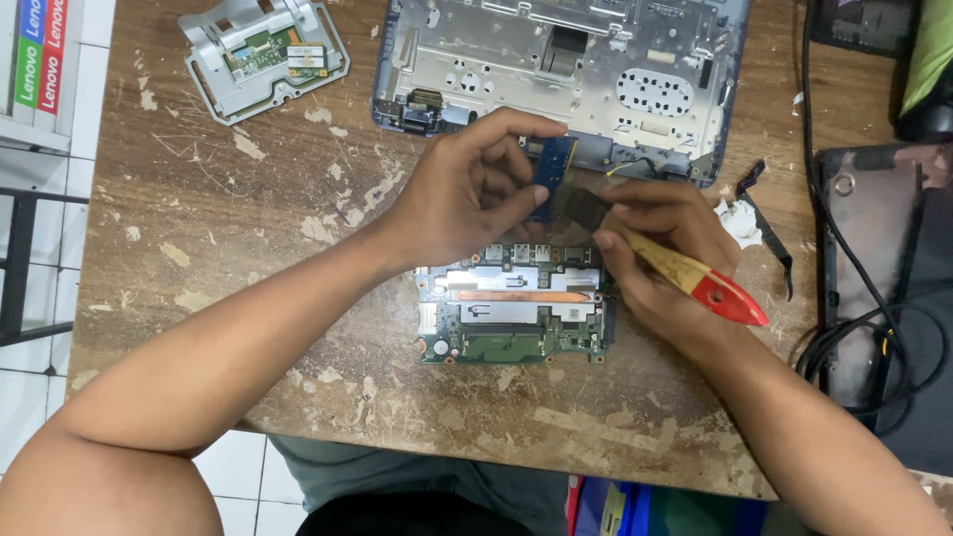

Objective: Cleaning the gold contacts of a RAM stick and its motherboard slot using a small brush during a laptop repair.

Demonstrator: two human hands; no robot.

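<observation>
Above motherboard [516, 313]: left hand [467, 194] pinches small blue board [553, 169]; right hand [660, 253] grips brush [695, 278], bristles seemingly touching it.

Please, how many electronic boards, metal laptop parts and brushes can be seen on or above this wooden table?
Electronic boards: 2, small blue board in left hand, green motherboard
Metal laptop parts: 2, chassis, touchpad bracket
Brushes: 1, brush in right hand
Total: 5

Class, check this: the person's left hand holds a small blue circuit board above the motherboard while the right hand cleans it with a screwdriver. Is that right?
Not quite. The right hand holds a brush with a wooden, red-tipped handle, not a screwdriver. The head view shows it. The left hand does hold the small blue circuit board above the motherboard.
</observation>
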